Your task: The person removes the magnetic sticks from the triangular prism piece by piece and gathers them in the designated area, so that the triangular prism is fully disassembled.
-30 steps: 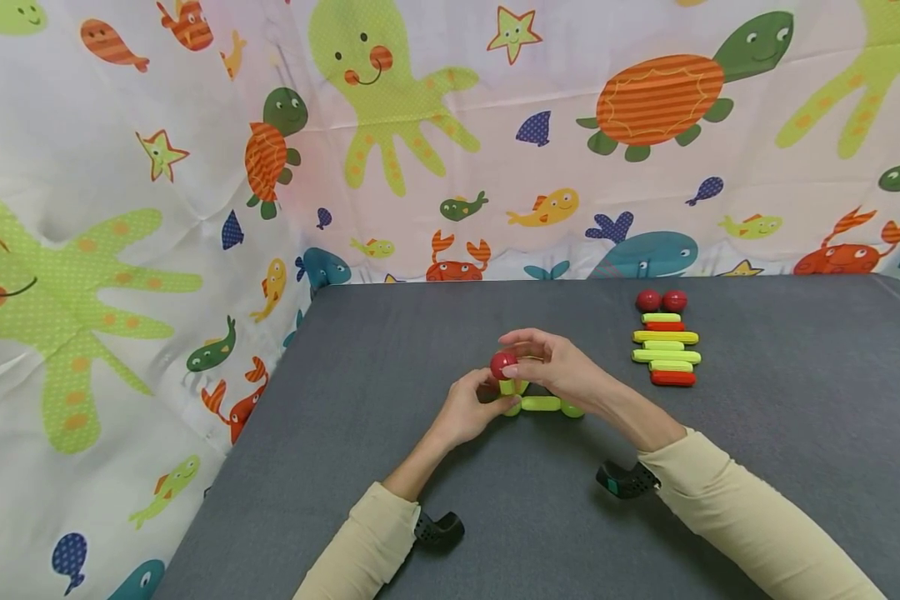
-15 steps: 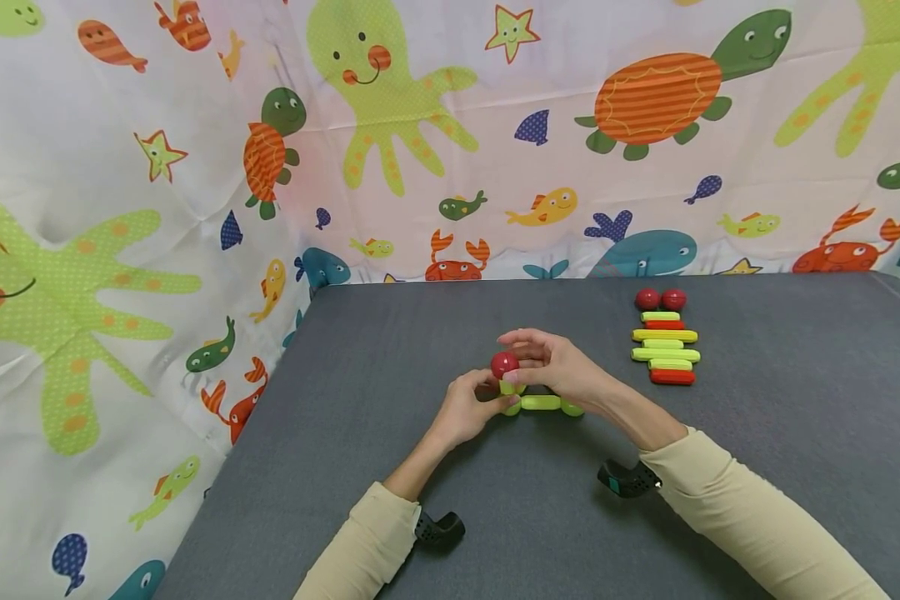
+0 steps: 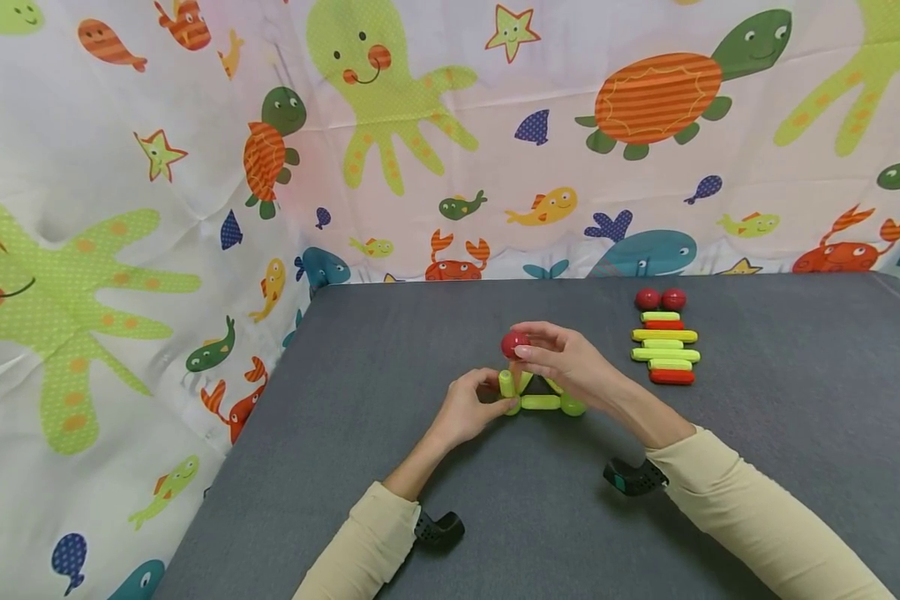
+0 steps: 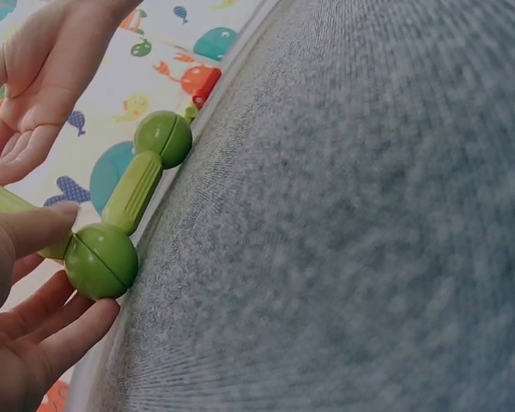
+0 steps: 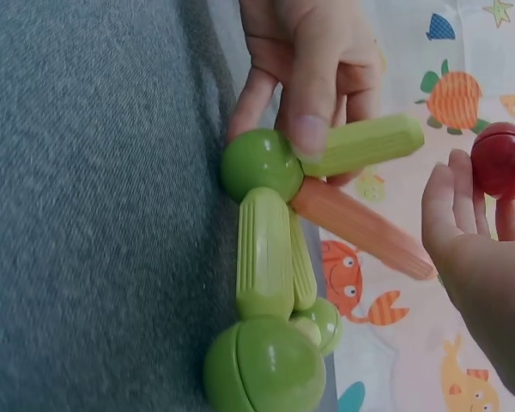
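A triangle of green balls and yellow-green rods lies on the table, its front rod [image 3: 542, 402] running between two corners. My left hand [image 3: 467, 408] pinches the green ball [image 4: 101, 262] at the left corner between thumb and fingers. From that ball rise a yellow-green rod [image 5: 365, 146] and an orange rod [image 5: 365, 227], angled apart in the right wrist view. Above them my right hand [image 3: 570, 358] holds a red ball [image 3: 514, 344] between thumb and fingers. The ball stands apart from the yellow-green rod's free end.
At the back right of the grey table [image 3: 780, 417], two red balls [image 3: 661, 299] lie behind a column of yellow-green, yellow and red rods [image 3: 664, 355]. A curtain printed with sea animals [image 3: 420, 225] hangs behind and along the left side.
My right hand has lifted the red ball up and slightly right, off the top of the yellow-green rod. The orange rod now shows beneath the ball. My left hand keeps its place.
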`<state>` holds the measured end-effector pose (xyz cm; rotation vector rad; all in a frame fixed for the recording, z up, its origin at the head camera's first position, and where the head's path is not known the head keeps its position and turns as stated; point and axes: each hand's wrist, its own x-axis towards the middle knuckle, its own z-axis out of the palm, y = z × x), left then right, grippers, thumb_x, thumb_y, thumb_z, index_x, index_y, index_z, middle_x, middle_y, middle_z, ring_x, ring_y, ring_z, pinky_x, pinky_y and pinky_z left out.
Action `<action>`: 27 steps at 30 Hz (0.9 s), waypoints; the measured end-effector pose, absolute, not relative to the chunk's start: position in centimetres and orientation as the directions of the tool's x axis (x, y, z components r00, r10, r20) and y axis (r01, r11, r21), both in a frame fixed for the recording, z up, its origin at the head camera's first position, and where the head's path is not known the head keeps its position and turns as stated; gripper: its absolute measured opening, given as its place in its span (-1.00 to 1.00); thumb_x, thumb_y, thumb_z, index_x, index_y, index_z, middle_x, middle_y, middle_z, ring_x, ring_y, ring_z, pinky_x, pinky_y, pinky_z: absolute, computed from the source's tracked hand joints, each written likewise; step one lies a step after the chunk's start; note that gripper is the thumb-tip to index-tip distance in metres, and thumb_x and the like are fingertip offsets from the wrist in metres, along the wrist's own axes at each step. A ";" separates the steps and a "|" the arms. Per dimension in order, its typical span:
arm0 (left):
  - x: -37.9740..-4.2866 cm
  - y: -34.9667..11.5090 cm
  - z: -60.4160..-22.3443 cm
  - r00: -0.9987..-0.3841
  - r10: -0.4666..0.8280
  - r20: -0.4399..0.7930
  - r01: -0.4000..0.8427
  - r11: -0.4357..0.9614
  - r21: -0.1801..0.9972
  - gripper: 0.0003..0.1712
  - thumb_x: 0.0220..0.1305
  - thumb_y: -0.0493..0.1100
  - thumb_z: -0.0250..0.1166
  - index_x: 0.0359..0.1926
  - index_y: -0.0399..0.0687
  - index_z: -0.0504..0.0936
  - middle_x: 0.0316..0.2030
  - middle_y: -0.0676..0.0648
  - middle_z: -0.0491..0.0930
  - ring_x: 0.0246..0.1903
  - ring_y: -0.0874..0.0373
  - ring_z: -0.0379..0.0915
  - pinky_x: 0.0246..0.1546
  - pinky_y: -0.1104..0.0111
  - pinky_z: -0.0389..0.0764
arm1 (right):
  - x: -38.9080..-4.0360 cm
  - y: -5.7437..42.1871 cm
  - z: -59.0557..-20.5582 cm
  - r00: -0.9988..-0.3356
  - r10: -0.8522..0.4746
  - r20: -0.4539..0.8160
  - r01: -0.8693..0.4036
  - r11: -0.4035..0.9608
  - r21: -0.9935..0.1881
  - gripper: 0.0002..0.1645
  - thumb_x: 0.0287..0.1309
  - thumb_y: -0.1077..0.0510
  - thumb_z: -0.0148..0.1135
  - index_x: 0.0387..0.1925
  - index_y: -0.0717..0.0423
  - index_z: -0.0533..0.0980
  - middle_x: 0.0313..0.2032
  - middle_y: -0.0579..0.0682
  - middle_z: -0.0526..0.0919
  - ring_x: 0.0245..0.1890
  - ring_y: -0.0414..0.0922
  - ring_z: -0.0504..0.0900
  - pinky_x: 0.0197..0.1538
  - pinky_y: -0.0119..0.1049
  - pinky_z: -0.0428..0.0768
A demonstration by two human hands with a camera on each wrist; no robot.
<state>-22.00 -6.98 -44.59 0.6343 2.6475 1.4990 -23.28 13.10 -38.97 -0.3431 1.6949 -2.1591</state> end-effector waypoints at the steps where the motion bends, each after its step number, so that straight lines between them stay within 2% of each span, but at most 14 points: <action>1: -22.0 -7.0 -44.6 -0.916 0.364 0.168 0.332 0.454 0.827 -0.68 0.09 -0.19 0.46 -0.12 -0.17 0.63 -0.24 -0.01 0.57 -0.22 0.14 0.54 -0.14 0.29 0.54 | -23.3 13.3 -38.9 -0.907 -0.420 -0.039 0.136 -0.203 -0.970 -0.45 0.29 0.26 0.17 0.26 0.29 0.28 0.07 0.11 0.45 0.06 -0.01 0.49 0.15 -0.13 0.41; 4: -22.0 -6.9 -44.6 -0.917 0.363 0.166 0.330 0.456 0.827 -0.63 0.06 -0.23 0.47 -0.09 -0.19 0.61 -0.22 -0.03 0.58 -0.20 0.12 0.55 -0.11 0.26 0.54 | -23.4 13.8 -38.8 -0.915 -0.402 -0.037 0.132 -0.212 -0.968 -0.55 0.28 0.23 0.19 0.17 0.21 0.37 0.07 0.08 0.44 0.05 -0.03 0.49 0.18 -0.12 0.38; 8: -22.0 -6.9 -44.6 -0.922 0.355 0.156 0.319 0.465 0.826 -0.61 0.04 -0.26 0.48 -0.08 -0.19 0.59 -0.21 -0.03 0.59 -0.17 0.11 0.55 -0.09 0.24 0.53 | -23.7 14.9 -38.7 -0.918 -0.394 -0.039 0.139 -0.228 -0.964 -0.58 0.28 0.21 0.20 0.14 0.16 0.39 0.10 0.08 0.39 0.07 -0.04 0.46 0.21 -0.08 0.33; 13: -22.0 -6.9 -44.6 -0.925 0.356 0.133 0.298 0.462 0.835 -0.61 0.05 -0.26 0.48 -0.07 -0.15 0.59 -0.21 0.00 0.59 -0.17 0.12 0.55 -0.12 0.27 0.53 | -24.0 16.9 -38.2 -0.930 -0.363 -0.064 0.153 -0.221 -0.963 -0.54 0.30 0.19 0.17 0.19 0.18 0.33 0.10 0.08 0.35 0.02 -0.09 0.51 0.13 -0.23 0.43; 18: -22.1 -6.9 -44.6 -0.927 0.357 0.111 0.280 0.467 0.839 -0.61 0.05 -0.24 0.47 -0.07 -0.12 0.59 -0.21 0.02 0.59 -0.18 0.15 0.55 -0.15 0.31 0.53 | -24.0 19.3 -37.2 -0.941 -0.327 -0.082 0.171 -0.253 -0.952 -0.65 0.30 0.20 0.17 0.10 0.08 0.41 0.05 0.03 0.42 -0.06 -0.12 0.58 0.04 -0.32 0.51; 21: -22.2 -6.9 -44.6 -0.926 0.359 0.113 0.282 0.464 0.840 -0.61 0.06 -0.24 0.47 -0.06 -0.11 0.59 -0.21 0.02 0.59 -0.17 0.14 0.55 -0.14 0.30 0.53 | -24.1 20.5 -36.7 -0.946 -0.318 -0.063 0.170 -0.321 -0.932 -0.75 0.30 0.24 0.15 0.00 0.05 0.48 -0.01 -0.01 0.49 -0.10 -0.11 0.61 0.00 -0.32 0.53; 27: -22.1 -7.1 -44.6 -0.921 0.369 0.121 0.295 0.462 0.837 -0.60 0.07 -0.25 0.46 -0.04 -0.12 0.59 -0.18 0.01 0.59 -0.15 0.12 0.55 -0.13 0.27 0.53 | -24.1 22.7 -36.2 -0.952 -0.296 -0.071 0.182 -0.367 -0.912 -0.75 0.30 0.25 0.14 0.00 0.08 0.47 0.00 -0.01 0.50 -0.10 -0.09 0.63 -0.03 -0.31 0.55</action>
